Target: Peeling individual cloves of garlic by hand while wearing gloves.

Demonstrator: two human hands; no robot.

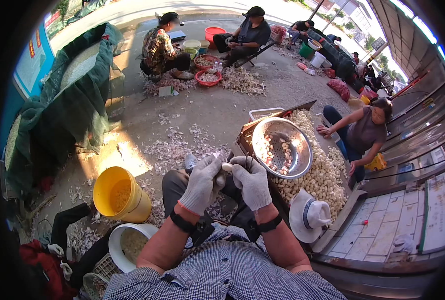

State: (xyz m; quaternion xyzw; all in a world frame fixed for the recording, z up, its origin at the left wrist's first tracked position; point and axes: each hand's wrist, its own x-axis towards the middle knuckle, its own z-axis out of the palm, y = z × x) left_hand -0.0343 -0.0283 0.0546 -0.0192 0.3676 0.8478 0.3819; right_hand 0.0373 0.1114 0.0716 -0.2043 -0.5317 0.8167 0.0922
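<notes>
A pale garlic clove [227, 167] lies between the fingertips of my two hands, above my lap. My left hand [204, 183], in a white knit glove, pinches it from one side. My gloved right hand [251, 182] meets its other side and also holds a small dark tool [248, 160], perhaps a knife; its blade is hard to make out. Just beyond my right hand, a perforated steel colander [305, 150] holds unpeeled reddish cloves. It rests on a large heap of pale garlic cloves [320, 180].
A yellow bucket [142, 204] and a white bucket [119, 240] stand at my left, with a person in red beside them. A white hat [305, 221] lies at right by the heap. Another person sits beyond the heap. Garlic skins [170, 144] litter the ground; more people sit farther off.
</notes>
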